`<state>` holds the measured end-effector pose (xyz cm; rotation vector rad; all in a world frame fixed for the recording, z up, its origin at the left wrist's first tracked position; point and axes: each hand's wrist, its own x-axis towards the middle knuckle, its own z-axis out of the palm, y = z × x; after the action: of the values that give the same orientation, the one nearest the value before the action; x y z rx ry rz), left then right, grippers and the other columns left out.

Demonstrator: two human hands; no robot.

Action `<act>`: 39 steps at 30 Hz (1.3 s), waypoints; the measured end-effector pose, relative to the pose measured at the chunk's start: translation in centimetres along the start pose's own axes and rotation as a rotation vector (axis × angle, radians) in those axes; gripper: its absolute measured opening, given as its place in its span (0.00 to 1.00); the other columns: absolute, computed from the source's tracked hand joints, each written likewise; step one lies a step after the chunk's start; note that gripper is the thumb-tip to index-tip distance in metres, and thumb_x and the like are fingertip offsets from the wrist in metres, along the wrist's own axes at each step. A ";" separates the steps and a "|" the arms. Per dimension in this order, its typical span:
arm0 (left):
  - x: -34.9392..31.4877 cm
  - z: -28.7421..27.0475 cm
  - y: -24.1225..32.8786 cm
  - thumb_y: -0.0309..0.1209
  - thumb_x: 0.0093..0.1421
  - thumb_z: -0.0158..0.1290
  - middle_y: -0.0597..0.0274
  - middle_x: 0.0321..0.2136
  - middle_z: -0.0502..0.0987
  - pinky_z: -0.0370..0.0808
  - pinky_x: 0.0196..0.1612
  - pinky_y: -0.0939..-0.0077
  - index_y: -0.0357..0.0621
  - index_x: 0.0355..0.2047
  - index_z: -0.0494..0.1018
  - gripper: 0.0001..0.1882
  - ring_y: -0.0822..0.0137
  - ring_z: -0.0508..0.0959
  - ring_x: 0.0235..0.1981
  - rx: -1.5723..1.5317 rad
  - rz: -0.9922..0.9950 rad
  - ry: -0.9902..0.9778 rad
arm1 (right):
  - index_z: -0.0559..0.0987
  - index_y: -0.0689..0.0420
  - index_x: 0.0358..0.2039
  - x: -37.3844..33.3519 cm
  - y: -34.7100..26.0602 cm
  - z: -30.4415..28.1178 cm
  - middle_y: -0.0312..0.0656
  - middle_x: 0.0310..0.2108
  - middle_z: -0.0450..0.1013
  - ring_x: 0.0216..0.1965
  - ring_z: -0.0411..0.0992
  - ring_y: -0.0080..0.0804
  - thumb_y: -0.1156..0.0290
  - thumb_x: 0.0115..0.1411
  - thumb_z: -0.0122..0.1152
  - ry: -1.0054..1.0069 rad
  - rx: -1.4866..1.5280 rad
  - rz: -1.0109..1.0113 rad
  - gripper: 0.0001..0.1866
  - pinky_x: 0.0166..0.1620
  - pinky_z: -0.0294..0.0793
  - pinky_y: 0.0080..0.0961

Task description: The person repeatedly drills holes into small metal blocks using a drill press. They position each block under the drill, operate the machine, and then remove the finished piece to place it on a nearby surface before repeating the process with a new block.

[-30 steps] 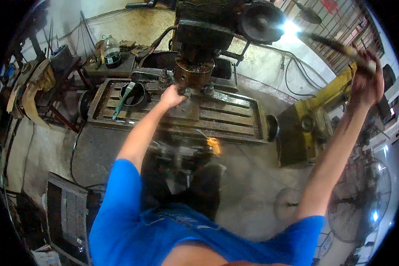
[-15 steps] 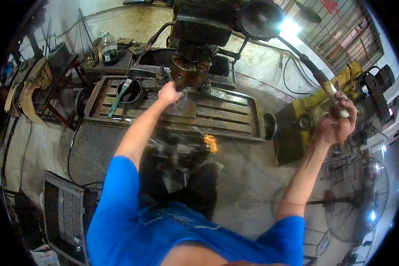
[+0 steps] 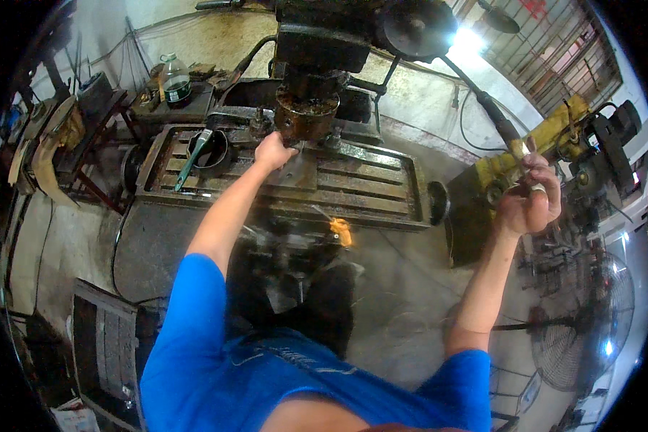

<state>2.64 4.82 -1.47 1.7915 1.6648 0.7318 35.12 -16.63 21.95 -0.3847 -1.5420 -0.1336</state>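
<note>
My left hand (image 3: pixel 271 153) reaches over the slotted machine table (image 3: pixel 371 189), right beside the round, brown machine head (image 3: pixel 307 115). Its fingers are closed and partly hidden, and what they grip under the head cannot be made out. Out to the right, my raised right hand (image 3: pixel 529 205) is wrapped around the pale end of a long dark lever (image 3: pixel 495 115) that slants down from the machine. An air blow gun (image 3: pixel 340 231), yellow-orange with a thin nozzle, hangs at the table's front edge.
A dark pot (image 3: pixel 210 160) with a green-handled brush (image 3: pixel 194 160) stands on the table's left part. Behind it is a clear jug (image 3: pixel 175 81) on a bench. A bright lamp (image 3: pixel 469 41) shines upper right, above a yellow machine (image 3: pixel 475 191). A floor fan (image 3: pixel 583 324) stands right.
My right hand has moved left and slightly down, with the lever in it. The left hand stays in almost the same place by the machine head.
</note>
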 end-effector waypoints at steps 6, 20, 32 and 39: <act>0.2 -0.1 0.3 0.39 0.45 0.63 0.54 0.18 0.73 0.70 0.22 0.68 0.36 0.30 0.64 0.23 0.64 0.74 0.13 0.026 -0.008 -0.028 | 0.70 0.65 0.20 -1.7 -0.3 1.4 0.48 0.23 0.69 0.31 0.68 0.38 0.60 0.49 0.56 0.109 -0.073 -0.025 0.18 0.52 0.59 0.56; -0.1 -0.3 0.4 0.39 0.43 0.60 0.58 0.16 0.76 0.73 0.28 0.70 0.36 0.28 0.72 0.18 0.65 0.76 0.15 0.029 -0.005 -0.021 | 0.69 0.63 0.20 -2.4 -0.6 1.6 0.45 0.23 0.68 0.31 0.68 0.36 0.53 0.51 0.57 0.136 -0.130 0.012 0.22 0.52 0.59 0.55; 1.4 1.3 -1.7 0.40 0.41 0.61 0.58 0.14 0.75 0.73 0.30 0.70 0.36 0.23 0.72 0.19 0.64 0.78 0.19 0.012 0.042 0.075 | 0.68 0.62 0.20 -3.5 0.1 2.0 0.42 0.20 0.66 0.30 0.68 0.37 0.57 0.50 0.58 0.166 -0.141 -0.029 0.19 0.51 0.60 0.56; -0.3 -0.3 0.9 0.39 0.41 0.60 0.53 0.20 0.77 0.73 0.34 0.67 0.37 0.22 0.74 0.17 0.60 0.78 0.27 0.021 -0.051 -0.065 | 0.68 0.63 0.21 -2.2 -0.2 1.8 0.44 0.24 0.68 0.32 0.68 0.38 0.56 0.51 0.59 0.165 -0.115 -0.050 0.21 0.51 0.60 0.57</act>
<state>3.00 4.46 -0.67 1.7620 1.6746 0.6290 33.30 -16.54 19.75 -0.4152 -1.3850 -0.2874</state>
